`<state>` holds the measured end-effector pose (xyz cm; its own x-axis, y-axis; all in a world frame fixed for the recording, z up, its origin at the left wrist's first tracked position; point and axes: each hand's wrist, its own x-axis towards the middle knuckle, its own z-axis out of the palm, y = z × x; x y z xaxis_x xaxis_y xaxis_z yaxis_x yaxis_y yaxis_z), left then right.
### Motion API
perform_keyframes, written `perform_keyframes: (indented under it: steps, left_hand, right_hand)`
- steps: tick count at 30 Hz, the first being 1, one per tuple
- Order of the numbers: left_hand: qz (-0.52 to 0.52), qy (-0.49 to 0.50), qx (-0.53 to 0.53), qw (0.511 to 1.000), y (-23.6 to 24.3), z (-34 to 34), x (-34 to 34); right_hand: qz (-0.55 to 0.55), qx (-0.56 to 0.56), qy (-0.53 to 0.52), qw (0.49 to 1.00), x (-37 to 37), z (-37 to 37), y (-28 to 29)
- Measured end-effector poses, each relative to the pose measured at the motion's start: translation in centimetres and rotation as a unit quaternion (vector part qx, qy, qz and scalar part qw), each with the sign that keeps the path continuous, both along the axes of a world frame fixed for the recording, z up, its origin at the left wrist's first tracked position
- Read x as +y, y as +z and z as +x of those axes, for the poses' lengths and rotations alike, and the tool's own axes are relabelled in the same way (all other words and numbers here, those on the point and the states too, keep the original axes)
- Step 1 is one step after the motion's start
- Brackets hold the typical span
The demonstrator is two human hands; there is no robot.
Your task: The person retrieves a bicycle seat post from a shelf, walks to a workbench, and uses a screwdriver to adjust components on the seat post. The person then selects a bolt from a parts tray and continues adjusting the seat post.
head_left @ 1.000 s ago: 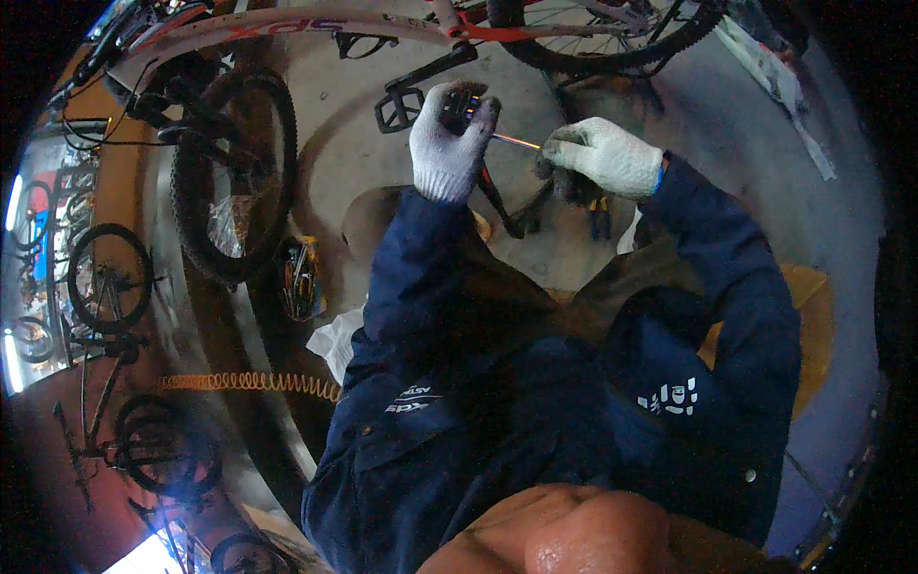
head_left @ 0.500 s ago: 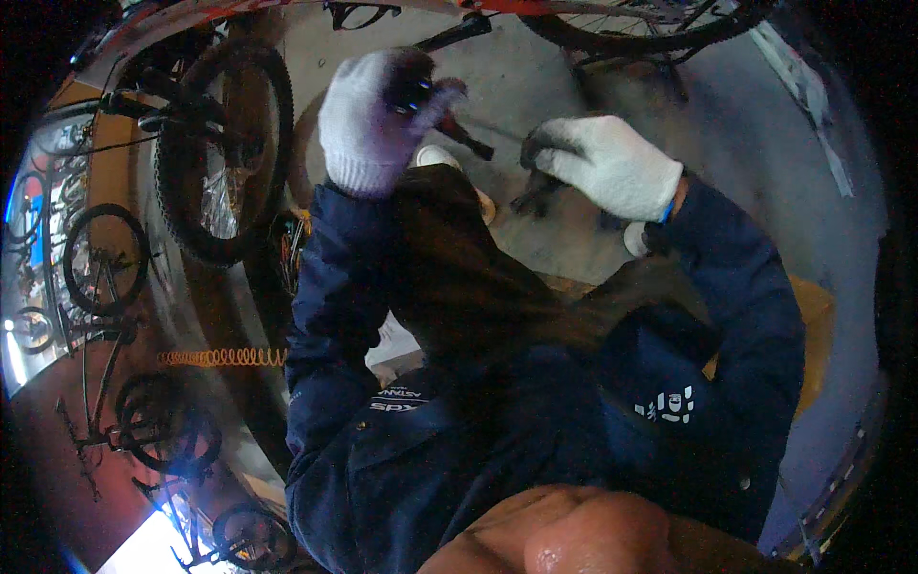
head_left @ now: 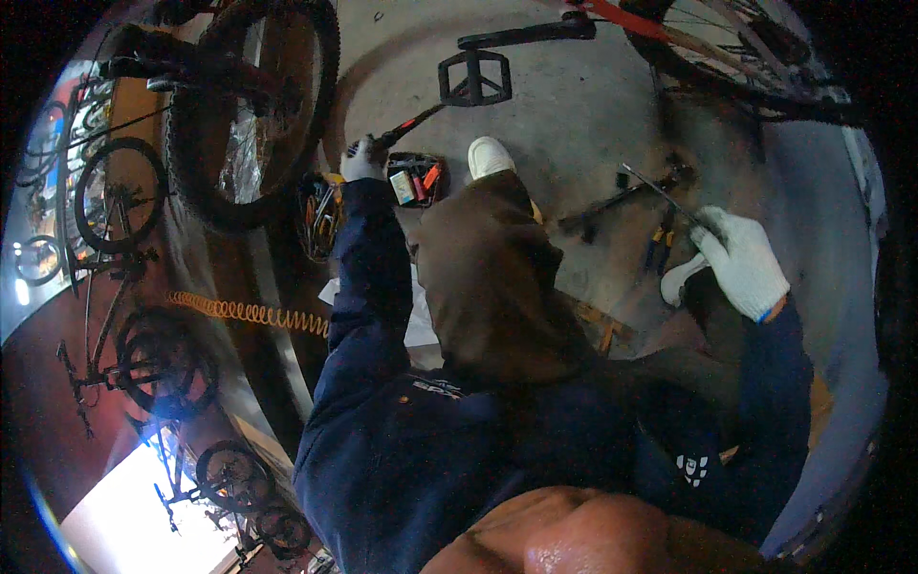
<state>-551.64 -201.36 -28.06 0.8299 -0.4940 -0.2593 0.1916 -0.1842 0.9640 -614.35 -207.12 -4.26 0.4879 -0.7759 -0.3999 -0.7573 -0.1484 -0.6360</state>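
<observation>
My left hand (head_left: 364,163), in a white glove with dark fingers, is closed around a black tool with a red stripe (head_left: 409,125); its exact kind is unclear. The tool's far end points at a black bicycle pedal (head_left: 475,78) on a crank arm (head_left: 535,34). On the right, my gloved right hand (head_left: 741,260) grips a thin metal rod-shaped tool (head_left: 658,188), its tip angled up and left. Pliers with yellow and black handles (head_left: 659,245) lie on the floor beside that hand. A dark metal part (head_left: 626,198) lies under the rod.
Below my left hand sits a small black tray (head_left: 436,198) with red and white items, next to a bundle of tools (head_left: 320,215). A bicycle wheel (head_left: 175,143) stands at left, above an orange coiled hose (head_left: 251,311). Part of a red bicycle frame (head_left: 660,34) is at upper right.
My hands have moved apart: the left outward and down to the left with the black tool, the right down to the right with the rod. The view has shifted, revealing the pedal and tray.
</observation>
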Motion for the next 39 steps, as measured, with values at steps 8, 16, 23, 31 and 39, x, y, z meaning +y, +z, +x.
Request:
perform_keyframes:
  steps: [8,16,23,31,39]
  left_hand:
    - [0.034,-0.096,-0.086,0.991,-19.2,4.2,-1.2]
    - [0.015,-0.11,-0.005,0.994,-22.0,1.8,-5.1]
    - [0.024,-0.088,0.047,0.995,-16.3,0.4,-1.0]
    - [0.147,0.168,0.007,0.975,-16.4,-1.9,16.1]
    - [0.273,-0.095,0.025,0.957,-24.7,0.5,16.3]
  right_hand:
    - [0.042,0.032,-0.005,0.999,-1.4,-2.4,-3.3]
    - [0.077,0.038,-0.03,0.996,-1.9,-2.7,-3.6]
    - [0.113,0.076,-0.021,0.99,-2.4,-1.8,-4.3]
    - [0.078,0.143,0.067,0.984,-2.3,-2.5,-7.9]
    - [0.077,0.203,0.09,0.972,0.4,-2.8,-14.1]
